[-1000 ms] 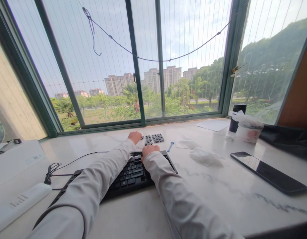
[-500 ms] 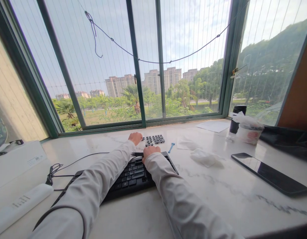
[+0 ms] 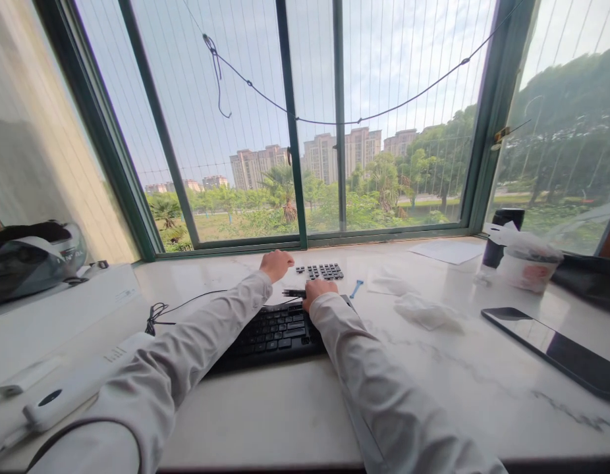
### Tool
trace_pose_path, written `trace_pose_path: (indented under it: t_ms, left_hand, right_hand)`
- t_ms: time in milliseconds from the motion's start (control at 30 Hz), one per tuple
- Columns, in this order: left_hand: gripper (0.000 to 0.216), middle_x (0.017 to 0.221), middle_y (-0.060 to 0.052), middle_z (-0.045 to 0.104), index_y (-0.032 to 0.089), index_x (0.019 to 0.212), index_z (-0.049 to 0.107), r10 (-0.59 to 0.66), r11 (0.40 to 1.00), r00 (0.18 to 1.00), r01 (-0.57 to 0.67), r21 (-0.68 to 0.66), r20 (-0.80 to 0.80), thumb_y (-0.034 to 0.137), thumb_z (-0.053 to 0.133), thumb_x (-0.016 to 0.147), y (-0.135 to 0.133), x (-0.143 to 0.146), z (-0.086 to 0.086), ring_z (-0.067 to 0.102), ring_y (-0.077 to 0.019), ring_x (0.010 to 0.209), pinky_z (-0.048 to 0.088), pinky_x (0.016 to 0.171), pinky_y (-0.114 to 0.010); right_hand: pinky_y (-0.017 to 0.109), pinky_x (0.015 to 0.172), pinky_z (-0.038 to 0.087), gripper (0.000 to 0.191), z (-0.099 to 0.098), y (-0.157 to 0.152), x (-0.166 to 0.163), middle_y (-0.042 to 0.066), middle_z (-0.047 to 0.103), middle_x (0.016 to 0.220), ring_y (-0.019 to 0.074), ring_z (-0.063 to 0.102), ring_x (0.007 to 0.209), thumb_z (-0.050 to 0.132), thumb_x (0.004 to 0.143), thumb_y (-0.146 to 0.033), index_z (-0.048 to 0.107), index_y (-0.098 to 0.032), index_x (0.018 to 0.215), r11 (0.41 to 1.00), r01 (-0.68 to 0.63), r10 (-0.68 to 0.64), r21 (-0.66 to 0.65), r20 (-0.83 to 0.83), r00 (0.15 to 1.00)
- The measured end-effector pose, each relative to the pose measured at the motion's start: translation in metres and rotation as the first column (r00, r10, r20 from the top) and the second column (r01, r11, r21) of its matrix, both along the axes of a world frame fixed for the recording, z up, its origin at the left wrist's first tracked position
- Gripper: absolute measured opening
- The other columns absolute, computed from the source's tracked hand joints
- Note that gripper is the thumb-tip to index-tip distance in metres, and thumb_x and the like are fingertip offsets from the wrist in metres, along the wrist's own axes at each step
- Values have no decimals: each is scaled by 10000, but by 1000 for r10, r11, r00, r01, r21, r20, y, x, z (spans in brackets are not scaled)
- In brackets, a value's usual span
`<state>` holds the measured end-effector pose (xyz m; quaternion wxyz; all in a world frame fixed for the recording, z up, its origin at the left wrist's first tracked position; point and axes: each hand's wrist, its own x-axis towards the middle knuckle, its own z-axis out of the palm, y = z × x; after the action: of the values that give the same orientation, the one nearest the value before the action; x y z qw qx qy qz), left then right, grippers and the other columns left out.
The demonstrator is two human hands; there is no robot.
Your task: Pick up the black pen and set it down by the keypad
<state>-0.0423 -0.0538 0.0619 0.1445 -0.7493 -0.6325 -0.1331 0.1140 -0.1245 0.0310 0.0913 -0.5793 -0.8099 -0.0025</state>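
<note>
A black keyboard (image 3: 280, 329) lies on the pale marbled counter, partly hidden beneath my sleeves. Beyond its back edge, several loose dark keycaps (image 3: 325, 271) are laid out in rows. My left hand (image 3: 277, 266) is beside the left end of those rows, its fingers bent and pinched together; whatever is between the fingertips is too small to make out. Over the keyboard's back edge, my right hand (image 3: 319, 289) is closed around a thin dark brush-like thing (image 3: 295, 293) that points left. A small blue tool (image 3: 356, 288) lies to the right of the keycaps.
Crumpled white tissue (image 3: 428, 312) and a black phone (image 3: 556, 352) lie to the right. Farther back stand a bagged tub (image 3: 529, 266) and a dark bottle (image 3: 502, 237). A cable (image 3: 159, 316) and white boxes (image 3: 72, 303) are on the left; windows (image 3: 325, 243) border the back.
The camera has turned left, so the scene sits farther right. My left fingers have lifted slightly away from the keycaps. My right hand still holds the dark brush-like thing.
</note>
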Motion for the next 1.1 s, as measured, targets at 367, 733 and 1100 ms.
trace_pose_path:
  t_ms: [367, 733, 1100]
  left_hand:
    - [258, 1021, 21, 711, 341, 984, 712, -81, 996, 984, 75, 45, 155, 405, 488, 873, -135, -10, -17, 626, -200, 982, 458, 863, -305]
    - [316, 1018, 14, 690, 309, 935, 735, -286, 951, 904, 308, -21, 320, 528, 544, 811, -146, 0, -43, 625, -174, 889, 465, 814, -260]
    - [321, 949, 22, 723, 333, 922, 747, -188, 950, 860, 281, -133, 475, 548, 617, 722, -139, -1, -50, 638, -184, 910, 470, 834, -265]
  right_hand:
    - [347, 720, 443, 280, 3, 0, 9, 102, 687, 916, 253, 637, 850, 460, 826, -339, 661, -222, 982, 973, 95, -68, 211, -133, 989]
    - [241, 457, 337, 443, 9, 10, -4, -18, 453, 444, 114, 428, 449, 613, 720, -568, 475, -195, 524, 994, -44, 102, 97, -985, 138]
    - [183, 336, 216, 504, -5, -11, 1, -89, 266, 431, 54, 256, 386, 653, 728, -505, 285, -208, 554, 933, -350, -218, -85, -906, -362]
